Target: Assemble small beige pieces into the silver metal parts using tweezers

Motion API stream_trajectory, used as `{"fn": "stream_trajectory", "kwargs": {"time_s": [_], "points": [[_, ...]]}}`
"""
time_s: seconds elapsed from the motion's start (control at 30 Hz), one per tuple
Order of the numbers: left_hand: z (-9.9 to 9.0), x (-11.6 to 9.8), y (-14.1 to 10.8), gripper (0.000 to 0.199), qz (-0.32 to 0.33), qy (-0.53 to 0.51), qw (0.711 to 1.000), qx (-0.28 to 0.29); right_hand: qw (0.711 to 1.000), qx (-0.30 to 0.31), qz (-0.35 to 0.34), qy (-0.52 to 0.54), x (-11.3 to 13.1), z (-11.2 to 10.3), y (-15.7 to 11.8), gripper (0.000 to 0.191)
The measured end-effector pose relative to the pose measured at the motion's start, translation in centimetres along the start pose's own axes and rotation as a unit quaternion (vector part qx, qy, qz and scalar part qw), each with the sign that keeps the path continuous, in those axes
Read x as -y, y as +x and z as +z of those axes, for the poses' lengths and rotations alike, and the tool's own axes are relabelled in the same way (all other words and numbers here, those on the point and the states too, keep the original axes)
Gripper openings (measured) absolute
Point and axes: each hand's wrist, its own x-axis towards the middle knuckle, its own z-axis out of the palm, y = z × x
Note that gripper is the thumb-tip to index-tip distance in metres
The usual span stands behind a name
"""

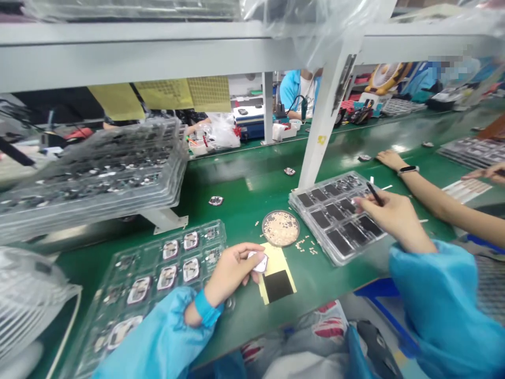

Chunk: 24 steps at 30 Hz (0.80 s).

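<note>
My left hand (232, 266) pinches a small white device part with rounded corners (259, 262) over a yellow sheet (276, 259) that bears a black rectangle (279, 286). Thumb and fingers of my right hand (398, 217) are closed round a slim black pen-like tool (374, 193); a small pale bit shows near the fingertips, too blurred to name. That hand is over a clear tray of dark rectangular pieces (340, 221). Between my hands, a round dish (299, 230) holds many tiny tan pieces, some of them scattered beside it.
At left lies a clear tray (158, 252) with several white parts, near a white fan (29, 310). Stacked trays (90, 173) stand behind it. A shelf post (321, 126) rises behind the right tray. A co-worker's arm (437, 202) reaches in from the right.
</note>
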Motion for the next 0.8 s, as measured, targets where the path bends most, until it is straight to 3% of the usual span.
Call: {"fn": "stream_trajectory", "kwargs": {"time_s": [0.07,0.13,0.23,0.37,0.67,0.8], "points": [[0.2,-0.1,0.0,0.039,-0.003,0.002,1.000,-0.012,0.986,0.092,-0.027,0.136,3.2,1.4,-3.7,0.036],[0.4,-0.3,-0.1,0.036,-0.007,-0.006,1.000,-0.025,0.942,0.192,-0.053,0.269,6.3,3.4,-7.2,0.030],[0.4,-0.4,-0.1,0.035,-0.003,-0.021,0.999,-0.044,0.900,0.275,-0.093,0.326,9.3,6.9,-10.6,0.017],[-0.2,-0.3,-0.3,0.037,0.044,-0.004,0.998,-0.044,0.861,0.363,-0.061,0.352,10.1,10.0,-11.6,0.022],[-0.3,-0.2,-1.2,0.037,0.099,-0.014,0.995,-0.016,0.868,0.378,-0.059,0.317,10.7,11.1,-10.9,0.033],[0.0,0.2,-1.1,0.048,0.097,-0.016,0.995,0.013,0.875,0.374,-0.045,0.306,10.8,11.3,-10.7,0.035]]}}
